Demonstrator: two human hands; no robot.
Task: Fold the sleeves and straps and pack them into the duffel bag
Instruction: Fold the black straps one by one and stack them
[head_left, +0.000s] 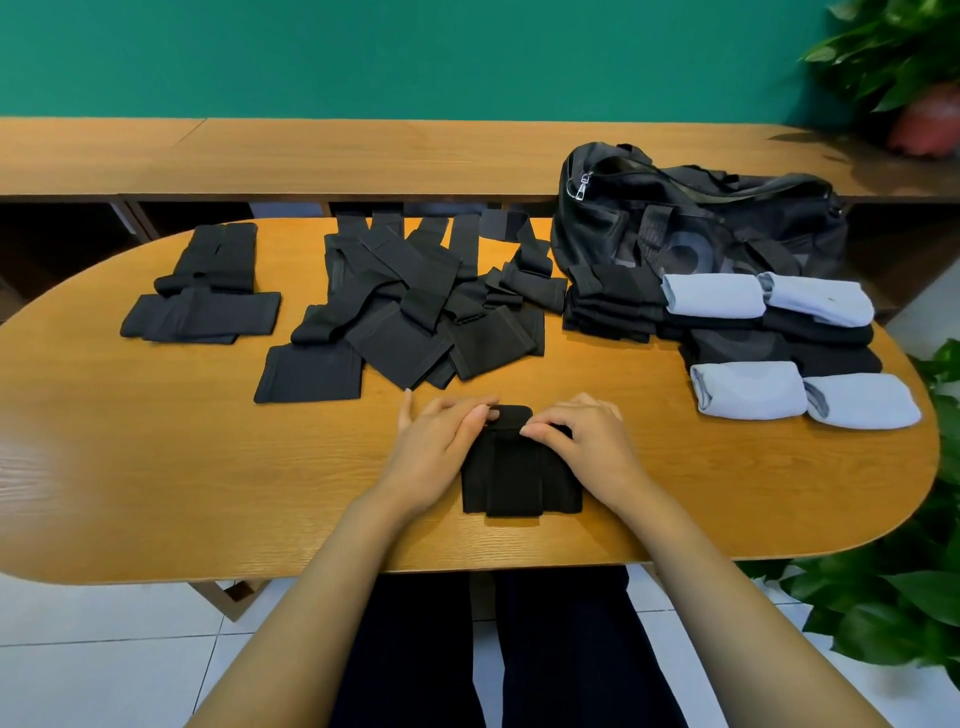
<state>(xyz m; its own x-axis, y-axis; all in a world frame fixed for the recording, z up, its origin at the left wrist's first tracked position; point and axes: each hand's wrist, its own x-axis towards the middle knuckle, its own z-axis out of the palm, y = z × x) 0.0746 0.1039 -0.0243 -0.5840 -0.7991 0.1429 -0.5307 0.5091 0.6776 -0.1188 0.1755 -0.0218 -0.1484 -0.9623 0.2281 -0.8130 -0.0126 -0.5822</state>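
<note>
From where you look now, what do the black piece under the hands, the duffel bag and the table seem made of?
Black piece: probably knit elastic fabric, matte; it holds soft folds.
Duffel bag: likely thin synthetic cloth, slight sheen, slumped and wrinkled.
Table: wood or wood veneer, satin, with visible grain lines.

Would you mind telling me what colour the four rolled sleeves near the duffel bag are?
The rolled sleeves are pale blue, clearest in the head view.
</note>
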